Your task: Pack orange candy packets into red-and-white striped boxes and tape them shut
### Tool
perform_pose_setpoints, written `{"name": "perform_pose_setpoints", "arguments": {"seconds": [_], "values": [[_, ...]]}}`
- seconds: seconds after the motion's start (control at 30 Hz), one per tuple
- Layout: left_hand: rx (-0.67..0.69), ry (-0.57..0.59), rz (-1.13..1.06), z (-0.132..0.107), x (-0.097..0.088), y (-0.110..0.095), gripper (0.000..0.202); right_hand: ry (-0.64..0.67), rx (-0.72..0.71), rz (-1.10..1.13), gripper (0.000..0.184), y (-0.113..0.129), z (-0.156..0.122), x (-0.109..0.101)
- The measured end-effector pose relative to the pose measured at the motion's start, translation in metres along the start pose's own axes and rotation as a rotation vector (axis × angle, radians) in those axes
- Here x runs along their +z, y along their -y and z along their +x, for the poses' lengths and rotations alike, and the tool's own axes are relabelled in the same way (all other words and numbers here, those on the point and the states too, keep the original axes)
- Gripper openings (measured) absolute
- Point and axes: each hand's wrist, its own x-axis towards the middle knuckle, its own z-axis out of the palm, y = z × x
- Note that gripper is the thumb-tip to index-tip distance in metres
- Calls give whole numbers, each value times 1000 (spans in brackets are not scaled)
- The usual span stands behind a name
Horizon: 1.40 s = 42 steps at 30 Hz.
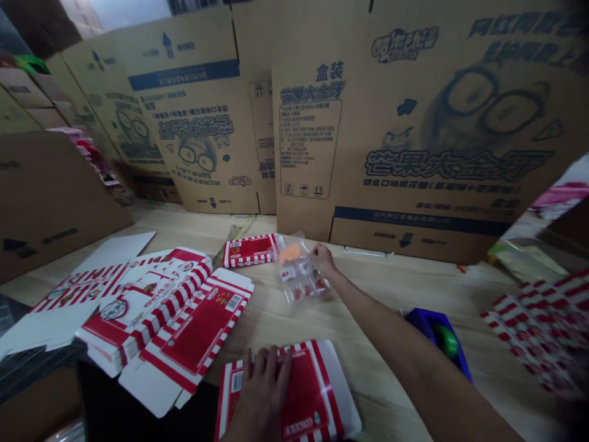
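Note:
My left hand (pixel 265 383) lies with its fingers stretched over a red and white striped box (pixel 306 393) at the table's near edge. The box's end flap sticks out to the right. Farther forward, my right hand (pixel 324 260) is closed on the upper right edge of a clear plastic bag (pixel 299 270). Inside the bag are an orange piece and several small wrapped items. Just left of the bag lies another red striped box (pixel 250 250), and the bag's edge overlaps it in this view.
Flattened red and white cartons (pixel 151 307) are stacked on the left. A blue tape dispenser (pixel 427 325) with a green roll stands right of my right forearm. Large brown cardboard boxes (pixel 304 215) wall off the back. More striped packaging (pixel 543 325) is at the far right.

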Motion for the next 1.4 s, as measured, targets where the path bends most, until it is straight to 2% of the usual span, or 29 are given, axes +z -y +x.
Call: {"name": "perform_pose_setpoints", "arguments": {"seconds": [0.07,0.13,0.2,0.27,0.4,0.57,0.7,0.87,0.93,1.0,1.07,1.13,1.2,1.3,1.4], "values": [[-76,-25,-1,-7,-15,-3,106,-52,-23,51,8,0,3,-24],[-109,-39,-14,-11,-29,-7,112,-82,-48,104,21,-3,3,-51],[-133,-76,-19,-12,-37,-9,108,-67,-82,153,39,-11,-4,-76],[-163,-129,-6,-10,-39,-9,102,58,-152,196,52,-21,-21,-96],[-223,-205,21,-6,-37,-7,99,456,-323,152,64,-41,-68,-119],[-227,-230,37,-5,-39,-10,97,643,-499,-97,66,-45,-101,-124],[-180,-261,38,-2,-40,-17,97,795,-674,-163,62,-40,-115,-113],[-118,-200,12,3,-40,-21,102,747,-773,-212,45,-37,-137,-78],[-98,-172,2,5,-39,-20,101,710,-740,-134,42,-41,-144,-64],[-81,-140,1,6,-38,-18,101,603,-644,-66,38,-49,-147,-56],[-68,-116,2,7,-38,-16,104,375,-497,-50,36,-61,-146,-59],[-62,-107,1,7,-38,-14,105,100,-311,-83,36,-76,-144,-71],[-58,-106,0,7,-39,-14,104,-27,-94,-97,45,-88,-145,-86],[-51,-106,1,9,-39,-19,101,-2,129,-58,57,-92,-161,-96],[-43,-112,16,11,-36,-28,101,131,126,114,57,-77,-191,-81]]}}
